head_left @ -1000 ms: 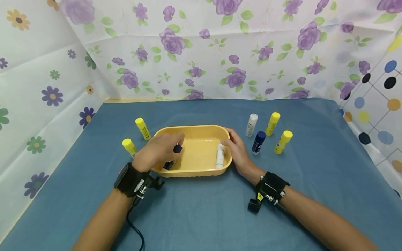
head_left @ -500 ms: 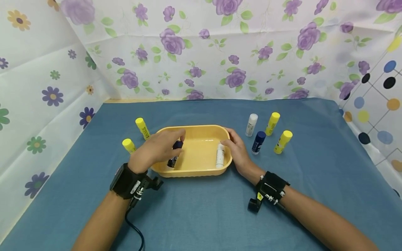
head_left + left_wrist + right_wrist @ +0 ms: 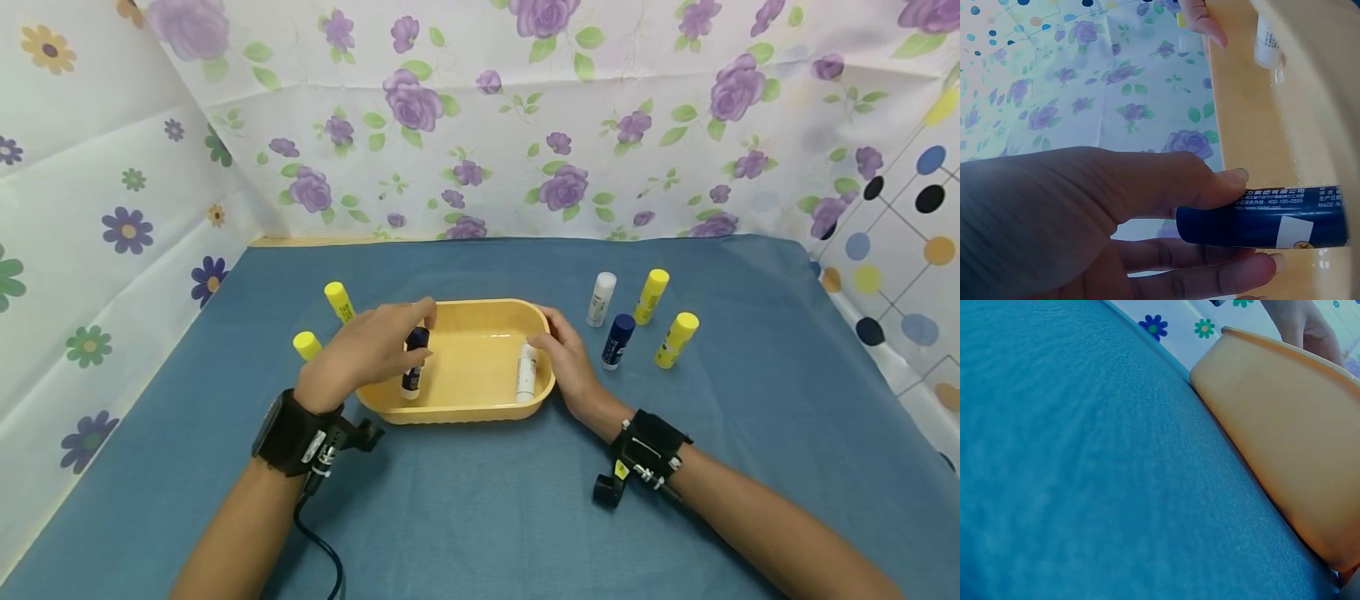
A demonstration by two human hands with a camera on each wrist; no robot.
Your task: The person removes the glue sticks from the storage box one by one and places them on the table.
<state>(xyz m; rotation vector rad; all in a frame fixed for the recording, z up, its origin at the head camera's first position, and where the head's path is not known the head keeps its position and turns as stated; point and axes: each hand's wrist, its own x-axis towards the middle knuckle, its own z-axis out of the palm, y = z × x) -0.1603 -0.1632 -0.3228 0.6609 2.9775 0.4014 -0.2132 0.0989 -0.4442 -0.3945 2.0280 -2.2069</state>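
Observation:
In the head view my left hand [image 3: 367, 346] reaches over the left end of the yellow plastic tray [image 3: 465, 412]. Its thumb and fingers are around a navy-capped glue stick [image 3: 412, 379], which stands nearly upright inside the tray. The left wrist view has the thumb along one side of that glue stick [image 3: 1272, 215] and fingers along the other. My right hand [image 3: 573, 367] grips the tray's right end, thumb over the rim. Near that thumb, a white glue stick [image 3: 527, 375] is in the tray. The right wrist view catches the tray's outer wall [image 3: 1285, 425]; most of the right hand is hidden there.
Right of the tray stand a white glue stick [image 3: 601, 300], a navy-capped one [image 3: 617, 342] and two yellow ones [image 3: 651, 297] [image 3: 676, 340]. Two more yellow glue sticks [image 3: 340, 302] [image 3: 307, 345] are at the left, partly behind my left hand. Blue cloth [image 3: 495, 508] covers the table; flowered sheets hang behind.
The navy-capped glue stick has come from tilted to nearly upright in the tray. My left hand has drawn slightly left and its fingers have spread a little. The right hand stays put.

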